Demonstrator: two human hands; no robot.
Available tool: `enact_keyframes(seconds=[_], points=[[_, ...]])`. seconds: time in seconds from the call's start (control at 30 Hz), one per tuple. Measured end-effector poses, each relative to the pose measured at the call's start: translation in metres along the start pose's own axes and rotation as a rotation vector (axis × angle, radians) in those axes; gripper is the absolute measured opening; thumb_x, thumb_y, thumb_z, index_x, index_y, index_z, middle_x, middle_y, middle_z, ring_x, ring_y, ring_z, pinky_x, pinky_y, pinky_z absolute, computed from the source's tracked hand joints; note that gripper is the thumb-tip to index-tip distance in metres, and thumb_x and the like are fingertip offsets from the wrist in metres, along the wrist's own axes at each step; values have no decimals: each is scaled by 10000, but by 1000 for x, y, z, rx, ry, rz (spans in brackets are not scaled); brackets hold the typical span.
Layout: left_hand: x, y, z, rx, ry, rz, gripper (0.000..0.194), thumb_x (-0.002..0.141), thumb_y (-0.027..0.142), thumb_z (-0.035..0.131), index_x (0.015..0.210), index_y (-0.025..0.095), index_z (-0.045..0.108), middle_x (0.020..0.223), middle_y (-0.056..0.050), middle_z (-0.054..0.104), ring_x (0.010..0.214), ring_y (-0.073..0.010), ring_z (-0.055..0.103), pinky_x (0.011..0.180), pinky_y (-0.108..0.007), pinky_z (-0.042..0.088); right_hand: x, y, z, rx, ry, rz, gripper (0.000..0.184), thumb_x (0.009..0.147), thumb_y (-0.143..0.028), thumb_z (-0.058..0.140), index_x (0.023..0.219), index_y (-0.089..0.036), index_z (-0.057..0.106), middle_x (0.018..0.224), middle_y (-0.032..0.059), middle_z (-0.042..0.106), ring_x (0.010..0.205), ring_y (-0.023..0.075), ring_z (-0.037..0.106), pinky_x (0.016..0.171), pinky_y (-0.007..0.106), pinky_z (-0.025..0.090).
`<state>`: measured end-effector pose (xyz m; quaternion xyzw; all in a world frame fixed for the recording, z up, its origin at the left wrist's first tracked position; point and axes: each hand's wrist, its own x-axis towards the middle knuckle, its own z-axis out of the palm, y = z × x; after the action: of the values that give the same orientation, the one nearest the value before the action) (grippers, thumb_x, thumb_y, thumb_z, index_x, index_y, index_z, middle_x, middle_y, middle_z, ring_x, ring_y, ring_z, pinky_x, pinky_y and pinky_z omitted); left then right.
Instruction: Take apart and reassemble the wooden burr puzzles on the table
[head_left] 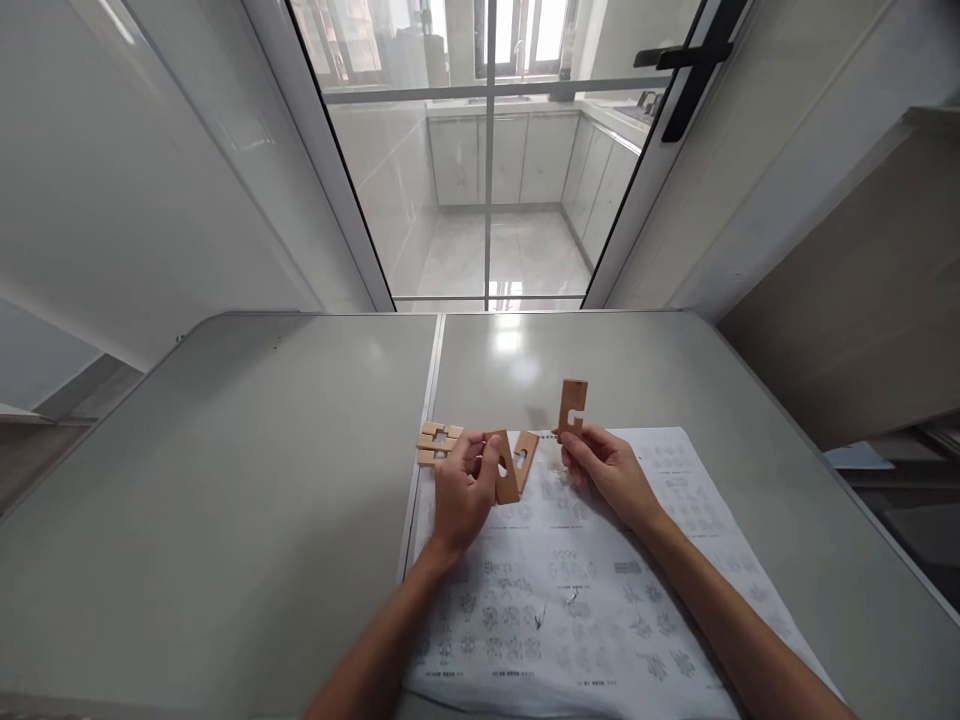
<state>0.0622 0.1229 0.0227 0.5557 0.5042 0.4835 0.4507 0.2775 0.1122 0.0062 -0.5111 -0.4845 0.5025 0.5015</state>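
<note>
Fingers and thumb of the right hand (pixel 611 475) pinch a notched wooden piece (pixel 571 394) by its lower end, roughly upright; this low grip presumably serves to leave the notch uncovered. Left-hand fingers curl with the thumb pressing a second wooden piece (pixel 511 487) by its side, the left hand (pixel 465 492) apparently gripping there to expose its cut-out. Just beside slants a third wooden piece (pixel 529 460), its support unclear. Further wooden pieces (pixel 429 459) lie near the far left corner of the printed sheet (pixel 555 660), perhaps so that its diagrams remain visible.
</note>
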Motion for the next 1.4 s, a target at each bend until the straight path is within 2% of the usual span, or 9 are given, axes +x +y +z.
enact_keyframes(seconds=[0.07, 0.23, 0.43, 0.57, 0.7, 0.8, 1.0, 1.2, 1.4], points=[[-2, -2, 0, 116, 8, 64, 325, 1023, 507, 602, 979, 196, 685, 783, -27, 765, 655, -166, 710, 595, -240, 521, 0, 0, -1, -28, -7, -6, 407, 986, -598, 668, 852, -216, 628, 706, -17, 589, 548, 138, 486, 552, 292, 425], [-2, -10, -1, 361, 42, 215, 288, 1060, 431, 572, 1071, 194, 736, 765, -10, 764, 656, -147, 672, 683, -250, 525, 0, -1, -1, -96, 23, -3, 462, 992, -659, 608, 849, -220, 632, 716, -10, 611, 553, 144, 529, 564, 284, 467], [-2, -15, 0, 489, 22, 335, 353, 1085, 435, 552, 1224, 183, 756, 846, -36, 788, 667, -138, 681, 658, -236, 503, 4, 1, -2, -68, 33, -19, 448, 975, -650, 637, 1078, -218, 694, 981, 62, 730, 547, 133, 562, 523, 287, 479], [-1, -19, 0, 600, 51, 427, 296, 1068, 395, 603, 1192, 189, 774, 793, -31, 738, 723, -167, 657, 748, -281, 504, 5, 2, -3, -26, 16, -33, 459, 980, -650, 632, 1131, -220, 678, 913, 31, 694, 535, 128, 529, 514, 284, 462], [1, -20, -1, 695, 112, 503, 220, 1042, 356, 659, 1140, 208, 790, 775, -20, 717, 811, -203, 646, 912, -368, 475, 4, 4, -5, -53, 24, -23, 451, 1018, -649, 578, 897, -217, 630, 691, -30, 565, 554, 138, 478, 557, 279, 427], [2, -19, -2, 716, 132, 523, 204, 1043, 336, 662, 1129, 197, 784, 774, -13, 727, 815, -207, 653, 938, -388, 451, 3, 5, -6, -157, 52, -19, 507, 1031, -662, 535, 800, -216, 606, 603, -47, 479, 539, 142, 427, 535, 281, 370], [4, -19, -2, 748, 140, 475, 183, 1030, 340, 684, 1115, 215, 788, 766, -4, 746, 807, -211, 656, 942, -402, 439, -1, 9, -2, -521, 1, -159, 481, 1035, -587, 541, 740, -214, 610, 630, -19, 575, 573, 155, 479, 571, 284, 391], [3, -19, 1, 823, 88, 478, 153, 1028, 261, 675, 1136, 207, 768, 847, -32, 799, 910, -254, 666, 1011, -451, 415, -5, 14, 7, -730, 88, -250, 325, 1057, -499, 540, 1090, -211, 687, 803, 30, 733, 650, 201, 648, 640, 306, 491], [2, -20, 2, 880, 76, 469, 187, 1033, 265, 650, 1189, 196, 727, 896, -50, 800, 977, -272, 672, 1031, -465, 414, -3, 21, 13, -901, 110, -369, 298, 1097, -427, 476, 1153, -214, 677, 1045, 88, 755, 856, 245, 735, 706, 331, 548]])
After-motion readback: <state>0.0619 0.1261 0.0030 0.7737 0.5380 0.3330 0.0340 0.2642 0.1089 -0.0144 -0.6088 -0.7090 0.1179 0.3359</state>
